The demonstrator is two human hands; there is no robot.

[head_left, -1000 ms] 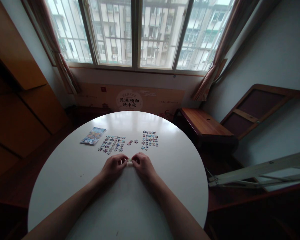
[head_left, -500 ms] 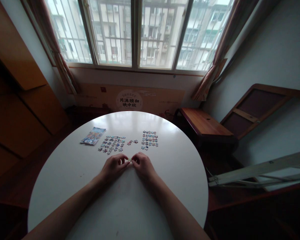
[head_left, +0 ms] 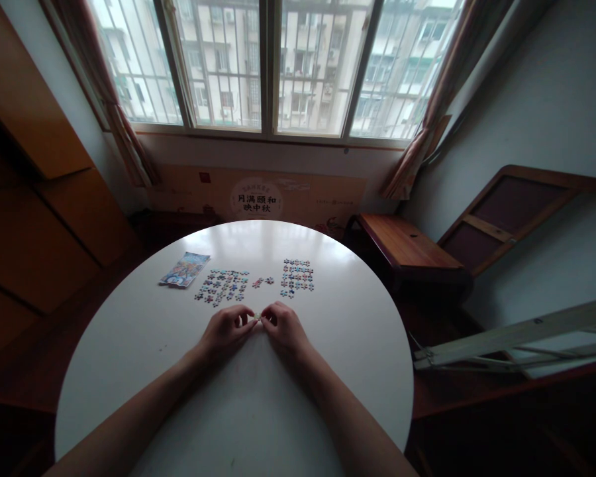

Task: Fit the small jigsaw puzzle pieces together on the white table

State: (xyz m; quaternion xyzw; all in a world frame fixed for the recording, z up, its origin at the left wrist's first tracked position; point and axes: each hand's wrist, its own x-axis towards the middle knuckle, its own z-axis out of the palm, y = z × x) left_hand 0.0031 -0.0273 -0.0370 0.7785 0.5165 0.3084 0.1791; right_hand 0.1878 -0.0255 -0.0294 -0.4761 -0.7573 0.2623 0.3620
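Observation:
Between my two hands, over the near middle of the white round table (head_left: 129,371), is a small pale jigsaw puzzle piece (head_left: 257,317). My left hand (head_left: 230,324) pinches it from the left with thumb and forefinger. From the right, my right hand (head_left: 281,322) pinches the same piece. Whether it is one piece or two joined ones is too small to tell. Beyond my left hand lie loose puzzle pieces (head_left: 223,286) in rows. Another group of puzzle pieces (head_left: 298,277) lies beyond my right hand. A few pieces (head_left: 263,282) sit between the groups.
A printed picture sheet (head_left: 185,269) lies at the table's left back. Behind the table stand a long printed box (head_left: 322,192) and, to the right, a wooden bench (head_left: 407,242). A pale metal frame (head_left: 477,344) is near the right edge. Wooden cabinets (head_left: 34,245) stand at left.

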